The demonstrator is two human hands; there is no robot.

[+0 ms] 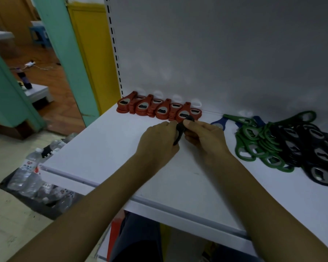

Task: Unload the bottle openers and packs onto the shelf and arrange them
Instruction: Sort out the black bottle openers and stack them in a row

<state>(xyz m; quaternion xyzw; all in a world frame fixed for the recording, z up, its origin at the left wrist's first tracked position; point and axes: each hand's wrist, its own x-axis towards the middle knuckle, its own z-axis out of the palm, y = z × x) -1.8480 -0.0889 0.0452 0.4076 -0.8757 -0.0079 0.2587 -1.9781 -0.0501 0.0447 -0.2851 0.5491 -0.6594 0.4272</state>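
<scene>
Both hands meet over the middle of the white shelf (106, 148), gripping one black bottle opener (179, 131) between them. My left hand (157, 141) pinches its lower handle end; my right hand (202, 136) holds its head, thumb on top. Just behind them, several stacks of red bottle openers (159, 108) stand in a row against the shelf's back panel. A blue opener (220, 122) lies to the right of my hands. Further right sits a loose heap of green openers (257, 146) and black openers (314, 157).
A dark crate of plastic water bottles (32, 178) stands on the floor left of the shelf. The shelf's front rail (159, 205) runs diagonally below my forearms. A teal post (64, 53) and a yellow panel (93, 53) rise at the left.
</scene>
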